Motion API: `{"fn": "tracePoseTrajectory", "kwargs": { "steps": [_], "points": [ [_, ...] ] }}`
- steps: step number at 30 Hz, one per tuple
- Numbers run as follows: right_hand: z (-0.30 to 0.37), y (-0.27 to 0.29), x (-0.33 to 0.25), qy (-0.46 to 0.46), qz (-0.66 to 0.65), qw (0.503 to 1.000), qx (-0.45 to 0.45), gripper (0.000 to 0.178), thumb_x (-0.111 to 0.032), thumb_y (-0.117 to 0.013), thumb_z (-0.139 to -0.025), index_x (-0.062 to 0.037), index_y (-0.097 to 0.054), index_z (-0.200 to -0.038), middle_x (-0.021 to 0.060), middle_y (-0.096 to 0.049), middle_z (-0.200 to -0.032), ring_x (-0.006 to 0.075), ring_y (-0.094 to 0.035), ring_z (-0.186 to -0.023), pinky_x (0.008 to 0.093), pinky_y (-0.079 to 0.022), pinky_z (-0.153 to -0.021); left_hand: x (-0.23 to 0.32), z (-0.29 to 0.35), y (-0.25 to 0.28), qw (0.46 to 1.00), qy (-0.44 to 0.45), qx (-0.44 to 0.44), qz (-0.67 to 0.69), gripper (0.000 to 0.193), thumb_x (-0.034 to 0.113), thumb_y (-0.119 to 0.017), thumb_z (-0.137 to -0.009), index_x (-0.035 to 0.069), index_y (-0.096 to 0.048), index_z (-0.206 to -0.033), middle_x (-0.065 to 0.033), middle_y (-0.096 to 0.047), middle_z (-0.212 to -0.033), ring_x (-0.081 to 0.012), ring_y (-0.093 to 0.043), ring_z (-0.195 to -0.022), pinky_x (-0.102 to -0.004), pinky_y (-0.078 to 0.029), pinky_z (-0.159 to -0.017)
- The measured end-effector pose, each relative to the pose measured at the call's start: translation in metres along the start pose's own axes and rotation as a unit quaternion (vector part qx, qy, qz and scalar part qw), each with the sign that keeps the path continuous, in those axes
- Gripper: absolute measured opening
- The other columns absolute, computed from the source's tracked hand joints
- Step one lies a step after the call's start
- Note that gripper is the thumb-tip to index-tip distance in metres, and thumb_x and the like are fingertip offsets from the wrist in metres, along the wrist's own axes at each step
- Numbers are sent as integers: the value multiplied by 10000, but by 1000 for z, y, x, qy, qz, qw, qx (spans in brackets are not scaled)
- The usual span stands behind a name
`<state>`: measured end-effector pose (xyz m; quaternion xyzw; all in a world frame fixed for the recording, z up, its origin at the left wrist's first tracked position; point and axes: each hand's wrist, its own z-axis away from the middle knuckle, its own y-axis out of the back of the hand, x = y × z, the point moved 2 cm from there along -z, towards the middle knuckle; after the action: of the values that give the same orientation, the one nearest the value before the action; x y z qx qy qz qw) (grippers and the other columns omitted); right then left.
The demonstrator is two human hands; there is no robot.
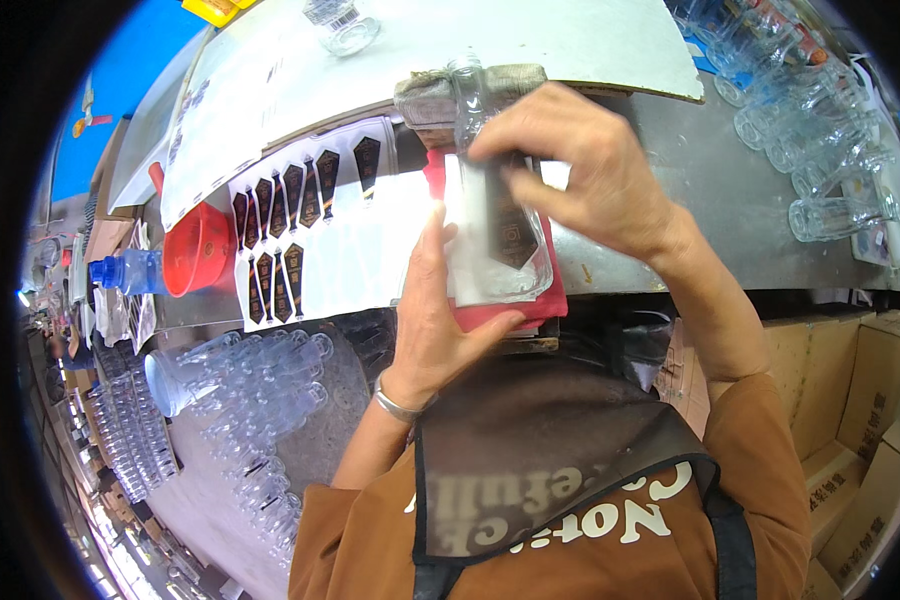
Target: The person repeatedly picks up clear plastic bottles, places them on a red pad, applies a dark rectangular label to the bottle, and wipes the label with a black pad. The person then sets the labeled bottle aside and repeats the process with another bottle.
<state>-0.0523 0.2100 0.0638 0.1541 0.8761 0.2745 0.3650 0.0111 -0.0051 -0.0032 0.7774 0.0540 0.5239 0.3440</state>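
A clear glass bottle lies on its back over a red cloth, its neck resting on a cloth-wrapped block. On its upper face is a dark pointed label. My left hand lies along the bottle's left side and base, thumb and fingers spread apart and cupping it. Over the shoulder of the bottle, my right hand is bent and smeared by motion; its fingertips are beside the label's top, and whether they pinch anything cannot be made out. A white label sheet with several dark labels lies to the left.
An orange-red plastic container and a blue-tinted bottle stand at the left. Many clear bottles are grouped lower left, with more glass bottles at right. Cardboard boxes sit lower right. One glass bottle is on the white board.
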Motion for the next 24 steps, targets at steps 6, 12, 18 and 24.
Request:
{"fn": "tracePoseTrajectory", "kwargs": {
  "steps": [6, 12, 18, 24],
  "points": [
    [19, -6, -33, -18, -67, 995, -67, 238, -19, -689, -735, -55, -716, -969, 98, -708, -955, 266, -655, -873, 362, -542, -774, -2, 3, -8, 998, -5, 55, -24, 1243, 44, -867, -648, -45, -48, -1579, -268, -324, -1570, -335, -507, -1326, -423, -466, -1038],
    [58, -2, -18, -56, -63, 996, -34, 289, 15, -690, -690, -48, -702, -972, 112, -706, -1027, 297, -668, -967, 371, -551, -844, 8, -9, -17, 995, -44, 55, -67, 1239, 23, -857, -636, -5, -68, -1592, -247, -360, -1565, -337, -550, -1263, -416, -488, -979],
    [99, 15, -39, -345, -344, 871, -63, 294, 27, -632, -853, -14, -691, -1138, 64, -713, -986, 130, -660, -849, 271, -520, -719, 5, -7, -16, 995, 20, 83, 59, 1057, 2, -834, -664, -16, -248, -1543, -211, -471, -1444, -358, -524, -1275, -427, -465, -1040],
    [88, -25, 5, -454, -400, 794, -55, 601, -441, -438, -1071, 113, -666, -1118, 95, -741, -975, 108, -610, -676, 246, -496, -673, 7, -21, -12, 983, 24, 14, 180, 1072, 128, -834, -790, 4, -133, -1592, -258, -241, -1610, -357, -337, -1461, -428, -292, -1194]
  ]
}}
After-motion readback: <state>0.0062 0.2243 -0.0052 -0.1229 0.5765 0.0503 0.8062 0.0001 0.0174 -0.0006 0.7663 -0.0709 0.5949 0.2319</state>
